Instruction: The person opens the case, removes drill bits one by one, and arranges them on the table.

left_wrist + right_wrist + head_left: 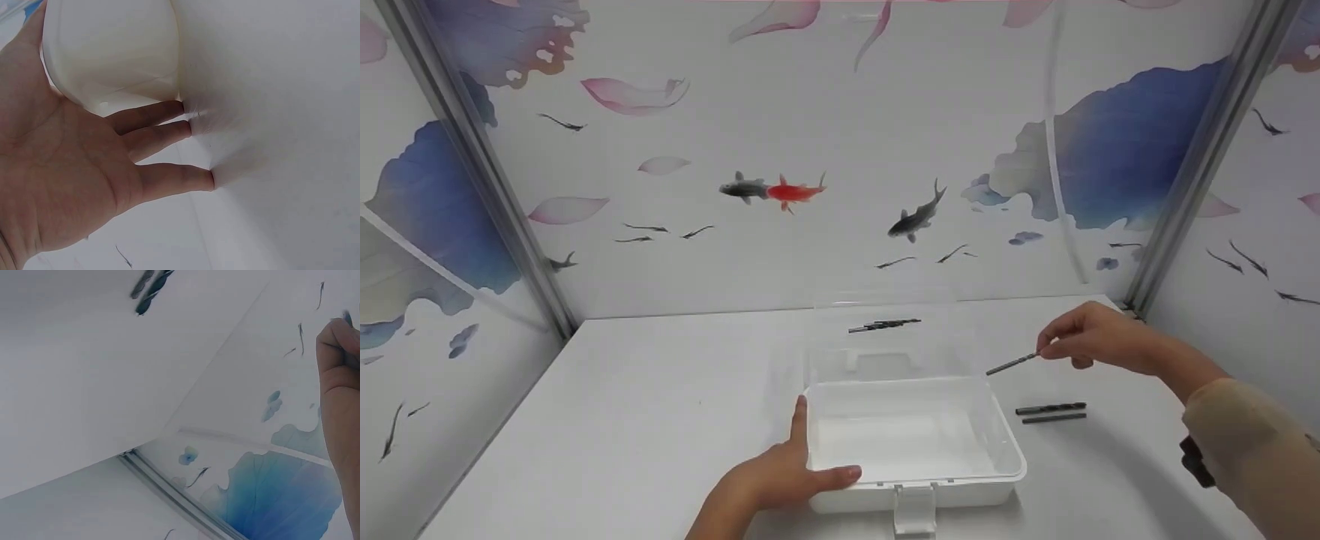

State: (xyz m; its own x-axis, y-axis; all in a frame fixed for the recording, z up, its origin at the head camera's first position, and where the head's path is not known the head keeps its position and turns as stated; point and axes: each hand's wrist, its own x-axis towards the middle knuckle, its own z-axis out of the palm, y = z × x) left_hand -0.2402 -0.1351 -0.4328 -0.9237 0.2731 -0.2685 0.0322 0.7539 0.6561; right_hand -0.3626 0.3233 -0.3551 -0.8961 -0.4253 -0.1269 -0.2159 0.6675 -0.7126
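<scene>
A white plastic box stands on the table with its clear lid swung back and its front latch hanging down. At its left front corner rests my left hand, thumb over the front rim and index finger along the side. In the left wrist view the other fingers are straight, tips against the table. My right hand pinches one end of a thin drill bit above the table, right of the box's back corner. Two more drill bits lie right of the box.
Several dark drill bits lie in a small cluster at the clear lid; whether in it or behind it I cannot tell. Printed panels with metal corner posts enclose the white table at the back and sides.
</scene>
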